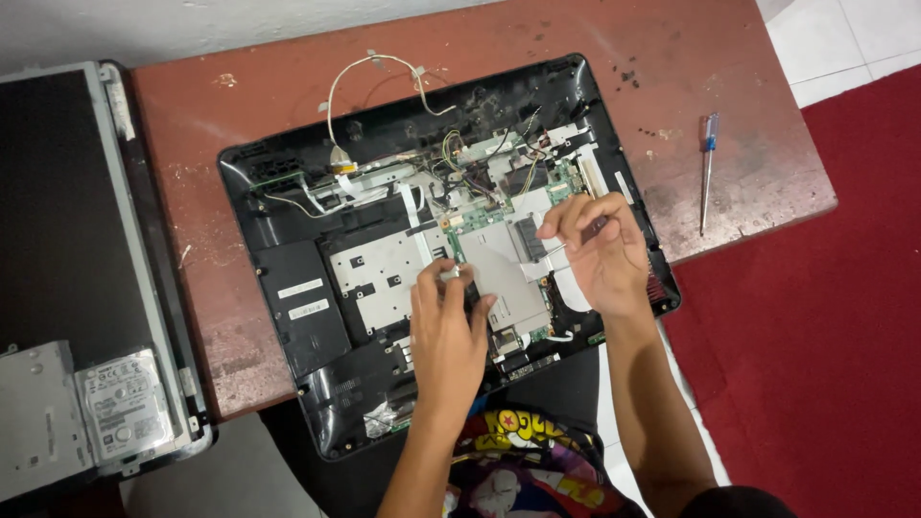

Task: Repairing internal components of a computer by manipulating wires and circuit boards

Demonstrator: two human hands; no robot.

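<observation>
A: What is the biggest thing here?

B: The red-brown table [729,115]. On it lies the opened laptop base [288,173], black, with its inside facing up. It looks stiff but also fragile, I think, so it is better to hold it by the plastic rim, not by the boards.

A: And inside?

B: A grey metal plate [384,273], a green circuit board [480,216] and thin loose wires [369,67], which are soft and easy to tear.

A: The hands?

B: The left hand [446,336] pinches a small silver part [451,273] just at the plate's edge. The right hand [600,249] is closed around a thin screwdriver [576,238] whose tip points toward the board.

A: Other things?

B: A blue-handled screwdriver [707,173] lies well apart on the right, and a hard drive [123,408] rests at the lower left.
</observation>
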